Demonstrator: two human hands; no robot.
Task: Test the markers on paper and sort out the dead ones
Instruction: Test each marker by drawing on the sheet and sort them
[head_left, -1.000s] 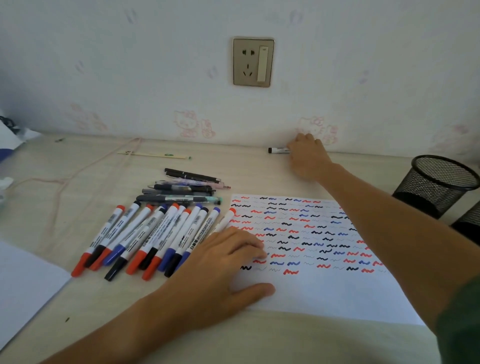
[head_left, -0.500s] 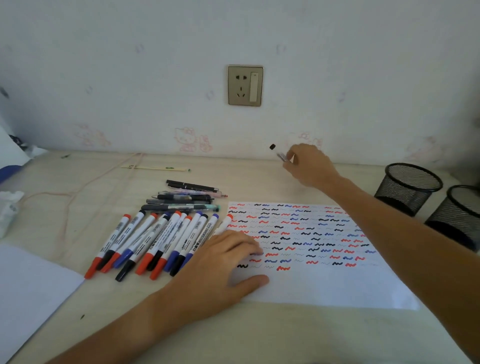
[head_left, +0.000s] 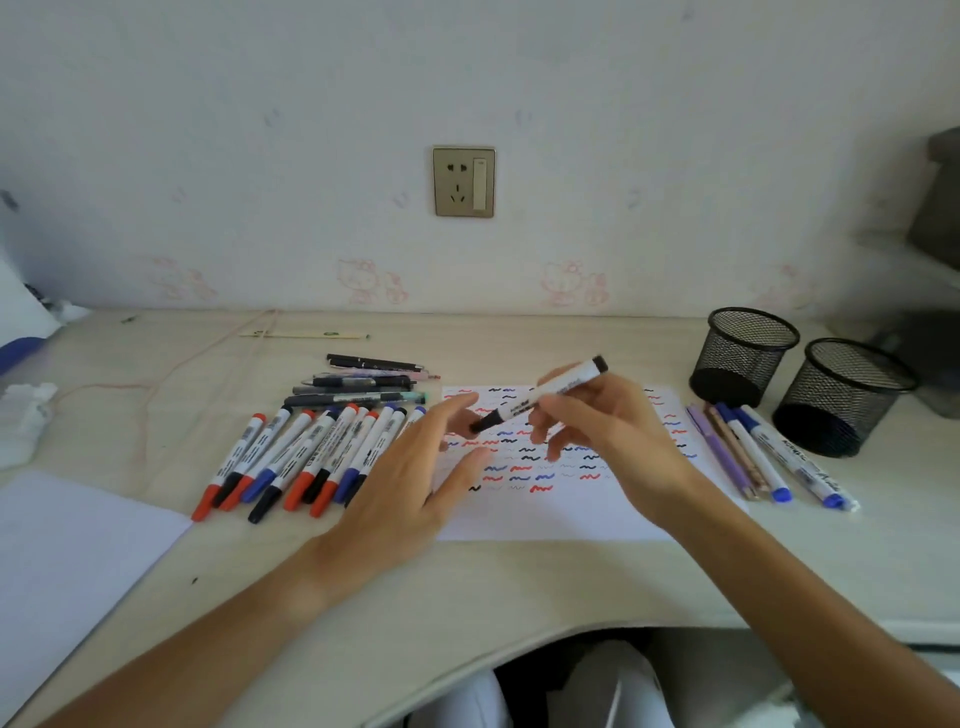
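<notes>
My right hand holds a white marker with a black cap slanted above the test paper, cap end pointing down-left. My left hand hovers open beside it, its fingertips near the black cap but apart from it. The paper carries rows of red, blue and black squiggles. A row of several red, blue and black markers lies left of the paper. Several darker pens lie behind that row.
Two black mesh cups stand at the right. Several blue and purple pens lie in front of them, right of the paper. A white sheet lies at the near left, crumpled tissue at the far left.
My right hand brought the black-capped marker from the wall edge back over the paper. My left hand lifted off the paper toward the cap. The head camera tilted down.
</notes>
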